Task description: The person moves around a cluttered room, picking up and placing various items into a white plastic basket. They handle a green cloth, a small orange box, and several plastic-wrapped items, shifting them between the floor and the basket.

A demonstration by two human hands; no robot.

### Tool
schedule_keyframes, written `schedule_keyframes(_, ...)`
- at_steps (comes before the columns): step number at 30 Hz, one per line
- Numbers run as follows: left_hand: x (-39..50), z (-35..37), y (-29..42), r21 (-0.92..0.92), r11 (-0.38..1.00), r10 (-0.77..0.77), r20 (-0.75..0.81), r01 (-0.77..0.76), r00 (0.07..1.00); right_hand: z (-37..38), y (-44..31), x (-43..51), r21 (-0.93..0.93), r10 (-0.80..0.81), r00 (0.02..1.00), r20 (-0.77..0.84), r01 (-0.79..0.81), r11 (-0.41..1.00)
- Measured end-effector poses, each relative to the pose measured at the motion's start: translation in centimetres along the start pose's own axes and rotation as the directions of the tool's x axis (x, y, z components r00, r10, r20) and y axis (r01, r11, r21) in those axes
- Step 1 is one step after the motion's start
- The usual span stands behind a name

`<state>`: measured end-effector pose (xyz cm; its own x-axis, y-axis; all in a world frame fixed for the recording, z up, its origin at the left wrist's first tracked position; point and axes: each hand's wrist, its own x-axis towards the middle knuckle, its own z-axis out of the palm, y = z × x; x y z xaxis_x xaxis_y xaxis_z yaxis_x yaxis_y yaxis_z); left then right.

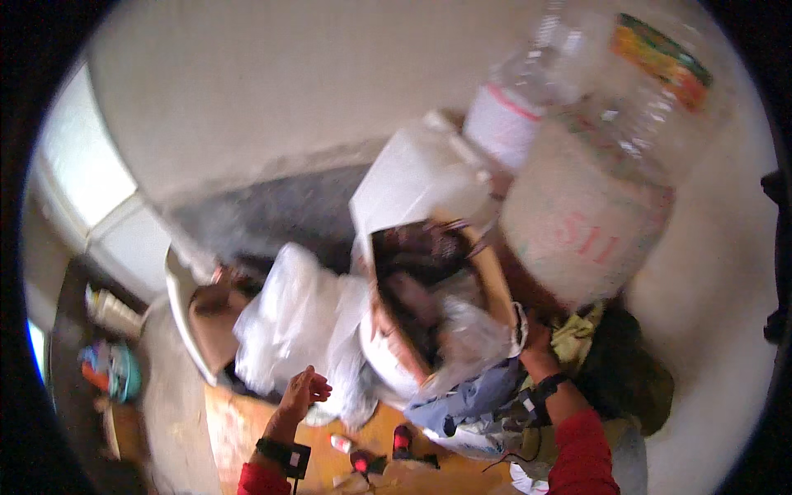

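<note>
My left hand [305, 391] is in front of a crumpled clear plastic bag [291, 322], with its fingers loosely bent and nothing visible in them. My right hand [537, 343] is at the right rim of an open, tilted container [396, 365], white outside with a brown inner edge. A small white loop [520, 331] shows beside that hand; blur and shadow hide its fingers, so its grip is unclear. Inside the container lie dark items [408, 247] and a clear plastic wrapper [473, 328]. Blue-grey cloth [470, 396] lies below the right side of the container.
Behind stand a white plastic jerrycan [421, 173], a full woven sack [581, 229] bearing printed marks, and large clear plastic bottles [643, 117]. Left is a curved white-rimmed container [179, 309]. Farther left sits a teal basin [127, 371]. A dark bag [631, 371] leans at right.
</note>
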<state>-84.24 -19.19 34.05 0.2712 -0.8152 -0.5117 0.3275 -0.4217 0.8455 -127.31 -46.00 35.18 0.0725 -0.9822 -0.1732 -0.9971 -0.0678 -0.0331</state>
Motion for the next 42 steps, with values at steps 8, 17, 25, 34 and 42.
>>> schedule_keyframes(8, -15.8, -7.8, -21.3, -0.234, 0.946, -0.306, -0.435, 0.222, 0.847, 7.3, 3.4, 2.9, -0.220, -0.137, 0.957, 0.254, 0.195, 0.956)
schedule_keyframes(17, -26.6, -9.9, -32.4, -0.448, 0.874, -0.430, -0.535, 0.187, 0.728, 7.6, 3.4, 2.6, -0.233, -0.365, 0.915, 0.174, 0.398, 0.887)
schedule_keyframes(25, -35.6, -13.0, -38.8, -0.715, 0.690, -0.401, -0.508, -0.113, 0.762, 2.6, -3.8, -10.1, -0.428, -0.451, 0.876, 0.169, 0.478, 0.768)
schedule_keyframes(34, -47.9, -16.1, -45.7, -0.824, 0.551, -0.662, -0.529, -0.134, 0.531, 7.9, -13.4, -21.9, -0.163, -0.505, 0.690, 0.519, 0.660, 0.733)
schedule_keyframes(42, -50.2, -17.1, -50.8, -0.847, 0.478, -0.764, -0.532, -0.232, 0.364, 15.0, -26.9, -24.6, 0.066, -0.595, 0.461, 0.659, 0.752, 0.656)
